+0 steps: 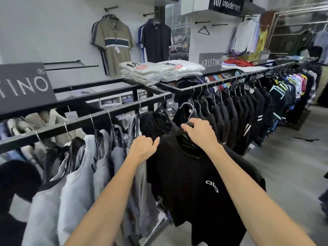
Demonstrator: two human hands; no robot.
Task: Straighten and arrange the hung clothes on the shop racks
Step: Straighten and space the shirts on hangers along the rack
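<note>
A black T-shirt (191, 189) with a small white logo hangs on a hanger whose metal hook (189, 110) is off the rail. My right hand (200, 132) grips that hanger at the collar. My left hand (144, 148) pinches the shirt's left shoulder. Behind it runs the black rack rail (99, 116), with grey and pale blue garments (79, 174) hanging to the left and another black top (156, 121) just behind my hands.
A second rail (230, 79) full of dark and coloured clothes stretches to the right. Folded packed shirts (159, 71) and brand signs sit on the rack top. Polo shirts hang on the back wall. Grey floor lies to the right, with a loose hanger (306, 139) on it.
</note>
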